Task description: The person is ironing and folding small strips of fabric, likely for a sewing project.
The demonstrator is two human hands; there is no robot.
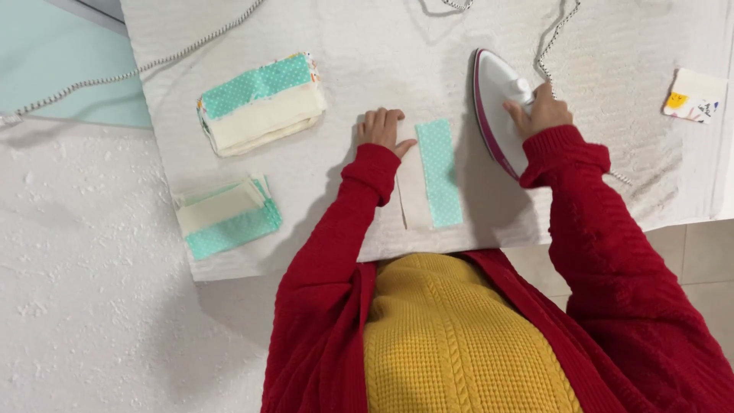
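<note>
A teal dotted fabric strip (440,172) joined to a cream strip (414,191) lies flat on the white padded ironing mat (367,46). My left hand (381,128) rests on the mat at the cream strip's upper left corner, fingers curled down. My right hand (540,113) grips the handle of a white and magenta iron (495,99), which stands on the mat just right of the teal strip, apart from it. Both arms wear red sleeves.
A folded stack of teal and cream pieces (260,103) lies at the upper left of the mat, a flatter stack (228,216) at its lower left corner. A small printed patch (693,95) sits far right. The iron's braided cord (115,76) runs across the top.
</note>
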